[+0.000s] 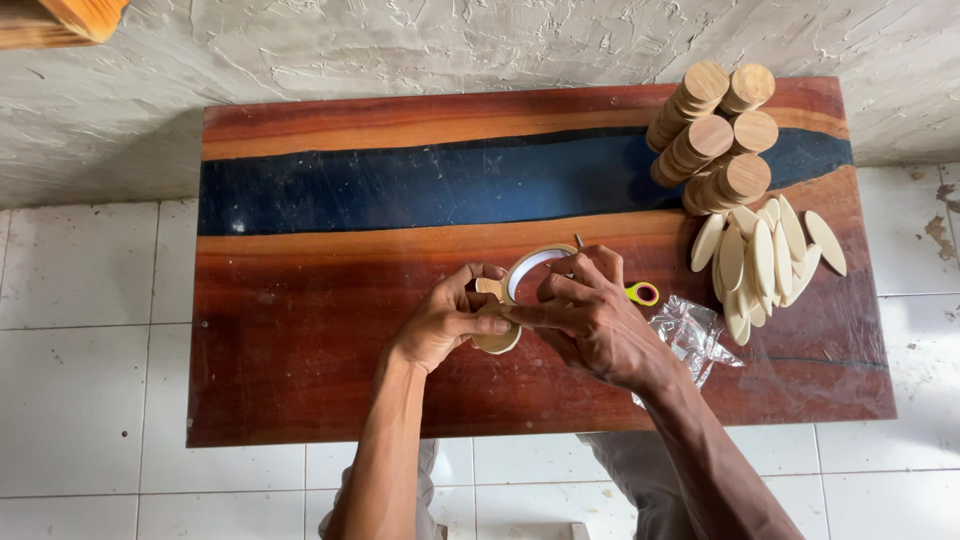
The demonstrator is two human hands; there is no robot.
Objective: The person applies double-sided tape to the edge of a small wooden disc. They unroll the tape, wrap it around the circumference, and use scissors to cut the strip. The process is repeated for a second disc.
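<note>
I see a roll of tape (528, 268) held up over the middle of the tabletop (300, 380), a little toward the near edge, with both hands on it. The roll is pale tan with a white inner ring, and it stands roughly on edge, its hole facing me. Just below it, between the two hands, sits a small flat wooden piece (497, 342), pale and rounded; I cannot tell whether the tape touches it. My left hand (445, 320) has its fingers curled shut around the left side of the roll and the wooden piece, thumb stretched across toward the other hand. My right hand (590, 315) is closed over the right side of the roll, fingers bent down over its rim.

Just beside the right hand, toward the right edge, a yellow and pink handle (643, 293) pokes out, most of the tool hidden by the hand. Next to it lies a crumpled clear plastic wrapper (692, 335). Farther toward the right edge lies a loose heap of pale wooden ovals (765, 262). In the far right corner stand stacks of round wooden discs (715, 140), leaning together. The tabletop is reddish wood with a dark blue band (400, 185) running along its length.
</note>
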